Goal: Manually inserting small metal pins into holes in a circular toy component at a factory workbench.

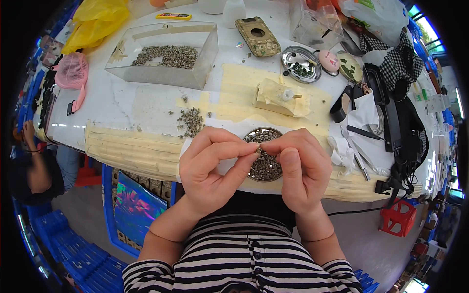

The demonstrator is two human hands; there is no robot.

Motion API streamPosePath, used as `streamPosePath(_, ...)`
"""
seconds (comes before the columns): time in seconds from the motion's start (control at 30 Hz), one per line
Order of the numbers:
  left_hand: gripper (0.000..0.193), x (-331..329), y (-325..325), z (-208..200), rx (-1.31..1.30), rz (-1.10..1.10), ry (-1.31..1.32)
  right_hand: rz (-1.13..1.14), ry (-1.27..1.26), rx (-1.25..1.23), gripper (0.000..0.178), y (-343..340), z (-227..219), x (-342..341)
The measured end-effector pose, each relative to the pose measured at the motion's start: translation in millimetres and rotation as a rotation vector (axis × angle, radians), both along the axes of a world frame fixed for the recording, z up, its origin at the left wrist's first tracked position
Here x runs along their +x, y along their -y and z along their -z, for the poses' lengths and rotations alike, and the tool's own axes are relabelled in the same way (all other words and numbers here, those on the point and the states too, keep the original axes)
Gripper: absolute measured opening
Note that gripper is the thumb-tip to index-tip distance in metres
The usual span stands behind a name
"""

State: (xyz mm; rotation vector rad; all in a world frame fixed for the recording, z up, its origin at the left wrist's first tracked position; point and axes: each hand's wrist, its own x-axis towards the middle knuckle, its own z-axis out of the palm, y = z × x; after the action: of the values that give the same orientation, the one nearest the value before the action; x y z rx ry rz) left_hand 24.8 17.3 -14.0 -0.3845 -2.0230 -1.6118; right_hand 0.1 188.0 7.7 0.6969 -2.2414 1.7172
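Observation:
My left hand and my right hand meet over a round metal dish near the table's front edge. Thumb and forefinger of the left hand are pinched together, and the right fingertips close in against them. Whatever sits between the tips is too tiny to name. Small greyish metallic pieces fill the dish, partly hidden by my fingers. A loose heap of similar pieces lies just beyond my left hand. Past the dish stands a tape-covered block with a small whitish cup on top.
Farther left is a clear plastic box of similar pieces. A camouflage-patterned case, a metal dish with dark green pieces and a pink oval object are at the back. Tweezers lie right; a person is far left.

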Motion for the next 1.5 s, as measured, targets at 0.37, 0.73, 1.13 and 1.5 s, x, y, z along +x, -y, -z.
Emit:
streamPosePath(0.37,0.022,0.2,-1.0,0.0,0.005,0.008,0.001,-0.006,0.001,-0.004,0.017,-2.9,-0.8,-0.3)
streamPosePath(0.73,0.022,-0.8,-0.5,0.2,0.008,0.016,-0.008,-0.015,-0.009,-0.003,0.016,-1.2,0.1,-1.5)
streamPosePath(1.13,0.022,-0.6,-1.8,0.2,-0.015,-0.012,-0.018,0.010,-0.026,-0.014,0.017,-3.8,-1.2,0.7)
streamPosePath(1.5,0.023,0.0,-1.6,0.9,-0.030,-0.028,-0.024,-0.007,-0.040,-0.005,0.014,-3.4,0.3,1.0)
